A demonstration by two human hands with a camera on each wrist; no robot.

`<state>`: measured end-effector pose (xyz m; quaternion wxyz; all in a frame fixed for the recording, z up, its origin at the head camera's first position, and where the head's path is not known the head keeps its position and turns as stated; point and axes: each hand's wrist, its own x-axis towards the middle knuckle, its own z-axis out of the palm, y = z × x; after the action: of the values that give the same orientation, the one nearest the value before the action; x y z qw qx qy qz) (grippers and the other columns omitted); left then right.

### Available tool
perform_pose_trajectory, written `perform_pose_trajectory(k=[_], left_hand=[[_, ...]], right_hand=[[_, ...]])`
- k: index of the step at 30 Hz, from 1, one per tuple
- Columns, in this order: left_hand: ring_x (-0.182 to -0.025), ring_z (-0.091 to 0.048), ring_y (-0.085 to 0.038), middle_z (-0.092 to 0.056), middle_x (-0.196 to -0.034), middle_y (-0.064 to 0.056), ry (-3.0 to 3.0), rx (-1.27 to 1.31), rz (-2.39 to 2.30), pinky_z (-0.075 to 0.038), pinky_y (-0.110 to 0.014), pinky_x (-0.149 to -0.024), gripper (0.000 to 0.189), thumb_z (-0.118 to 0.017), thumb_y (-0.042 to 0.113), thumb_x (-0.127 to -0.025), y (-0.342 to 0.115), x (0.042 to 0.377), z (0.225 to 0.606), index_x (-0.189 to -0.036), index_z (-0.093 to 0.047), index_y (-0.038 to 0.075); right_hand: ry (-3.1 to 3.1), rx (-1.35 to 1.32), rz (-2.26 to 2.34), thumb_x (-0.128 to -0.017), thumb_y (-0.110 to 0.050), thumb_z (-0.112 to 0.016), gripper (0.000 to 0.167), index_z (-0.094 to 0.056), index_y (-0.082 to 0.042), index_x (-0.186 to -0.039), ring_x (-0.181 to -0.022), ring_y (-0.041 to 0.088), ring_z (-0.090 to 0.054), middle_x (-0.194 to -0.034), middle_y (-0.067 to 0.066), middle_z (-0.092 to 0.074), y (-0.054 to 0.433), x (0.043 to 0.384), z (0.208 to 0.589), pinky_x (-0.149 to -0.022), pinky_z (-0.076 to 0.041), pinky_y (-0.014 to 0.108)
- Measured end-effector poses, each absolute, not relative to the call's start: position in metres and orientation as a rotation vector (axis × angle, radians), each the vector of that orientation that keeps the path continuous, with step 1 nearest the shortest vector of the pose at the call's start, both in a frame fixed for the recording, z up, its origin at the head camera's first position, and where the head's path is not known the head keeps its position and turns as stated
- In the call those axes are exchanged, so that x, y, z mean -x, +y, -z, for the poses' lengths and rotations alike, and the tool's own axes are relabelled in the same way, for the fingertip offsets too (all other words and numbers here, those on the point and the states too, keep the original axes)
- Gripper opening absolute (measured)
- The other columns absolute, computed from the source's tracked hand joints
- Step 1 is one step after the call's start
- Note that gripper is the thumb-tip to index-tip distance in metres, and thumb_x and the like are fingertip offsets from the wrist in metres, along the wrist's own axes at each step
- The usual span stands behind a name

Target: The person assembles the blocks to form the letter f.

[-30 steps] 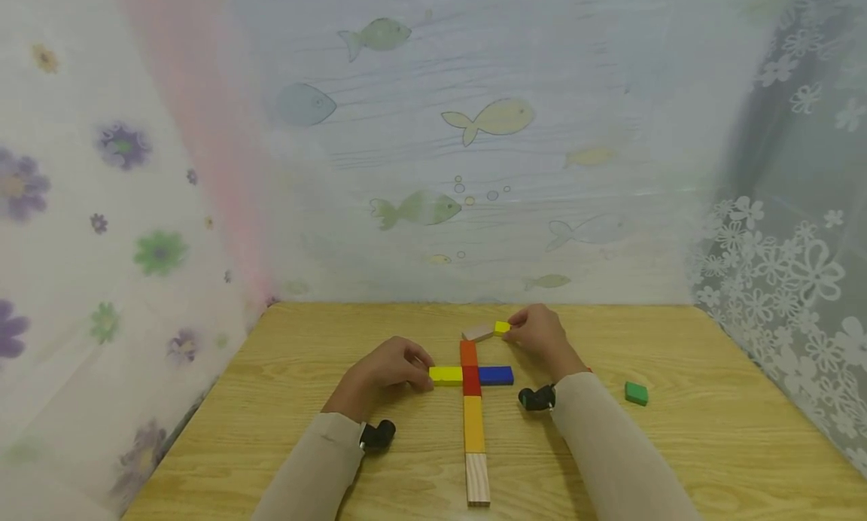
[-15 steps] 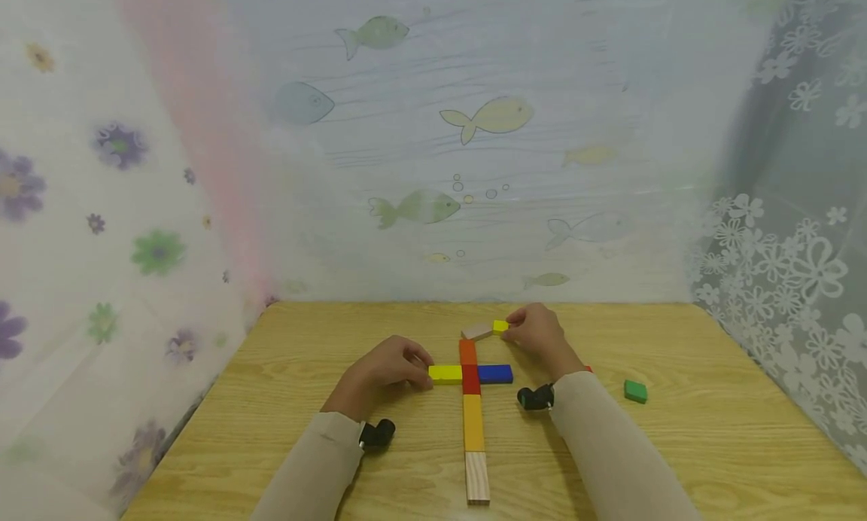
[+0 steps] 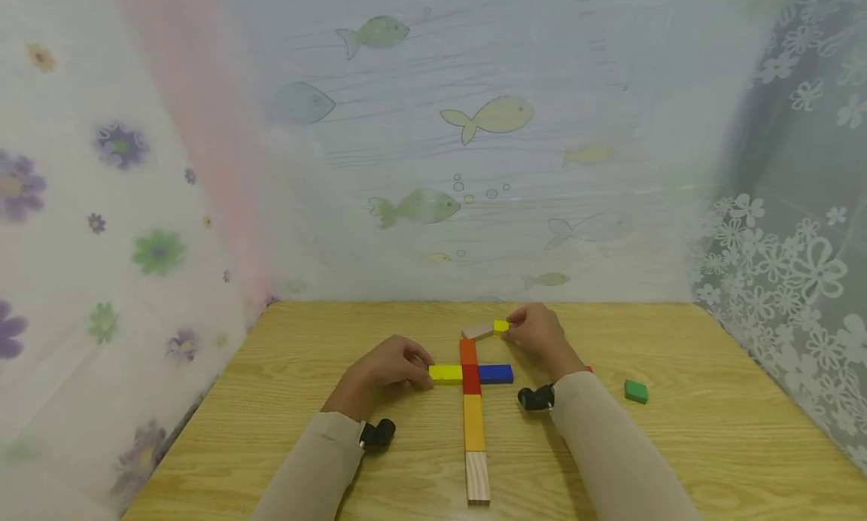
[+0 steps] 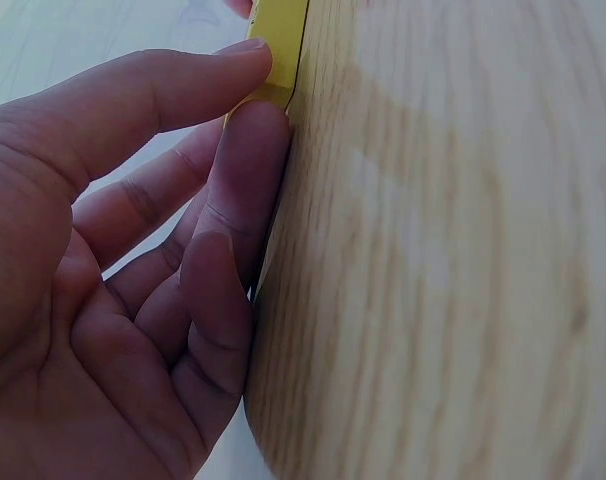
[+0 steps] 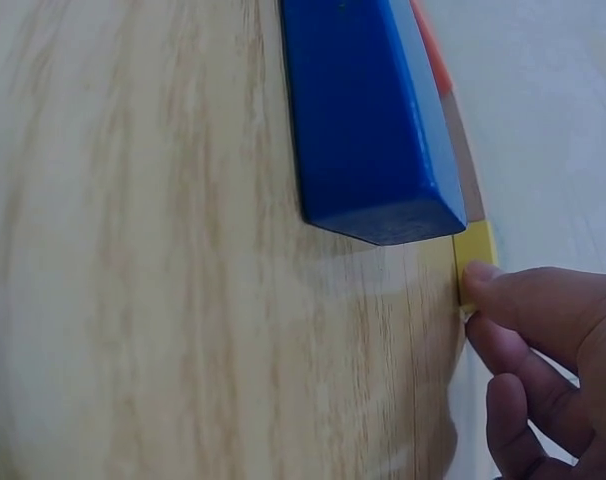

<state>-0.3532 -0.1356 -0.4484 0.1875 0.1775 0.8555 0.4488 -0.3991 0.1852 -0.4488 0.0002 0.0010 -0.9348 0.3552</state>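
My left hand (image 3: 389, 370) holds the outer end of a long yellow block (image 3: 445, 374) between thumb and fingers, with the block flat on the table. At the far side, my right hand (image 3: 538, 333) pinches a small yellow block (image 3: 500, 327), which meets the end of a slanted plain wooden block (image 3: 477, 331). That wooden block touches the top of an orange block (image 3: 468, 351). Below it lie a red block (image 3: 470, 380), an amber block (image 3: 474, 423) and a striped wooden block (image 3: 477, 477) in a line. A blue block (image 3: 496, 373) extends right from the red one.
A green block (image 3: 636, 391) lies apart on the right of the wooden table (image 3: 711, 446). Something red (image 3: 588, 369) peeks out by the right wrist, mostly hidden. Patterned sheets (image 3: 420, 144) hang behind and at both sides of the table.
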Motion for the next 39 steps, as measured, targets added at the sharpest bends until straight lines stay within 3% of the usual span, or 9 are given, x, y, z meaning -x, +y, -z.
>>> perform_pose_trajectory(k=[15, 39], left_hand=[[-0.080, -0.068, -0.017, -0.075, -0.093, -0.002, 2.426, -0.508, -1.246, -0.054, -0.032, -0.074, 0.035, -0.087, 0.019, -0.083, -0.135, 0.354, 0.449, -0.114, -0.076, 0.009], [-0.078, -0.067, -0.018, -0.075, -0.093, -0.003, 2.432, -0.510, -1.243, -0.056, -0.032, -0.072, 0.035, -0.087, 0.020, -0.083, -0.134, 0.355, 0.451, -0.114, -0.076, 0.008]], right_hand=[[-2.940, -0.017, -1.103, -0.086, -0.022, -0.085, 0.040, -0.075, -0.006, -0.121, -0.099, 0.027, -0.068, -0.110, 0.010, -0.076, 0.186, 0.398, 0.448, -0.093, -0.054, 0.048], [-2.957, -0.164, -1.010, -0.090, -0.031, -0.081, 0.046, -0.071, -0.008, -0.129, -0.107, 0.030, -0.067, -0.114, 0.011, -0.073, 0.211, 0.387, 0.440, -0.096, -0.054, 0.051]])
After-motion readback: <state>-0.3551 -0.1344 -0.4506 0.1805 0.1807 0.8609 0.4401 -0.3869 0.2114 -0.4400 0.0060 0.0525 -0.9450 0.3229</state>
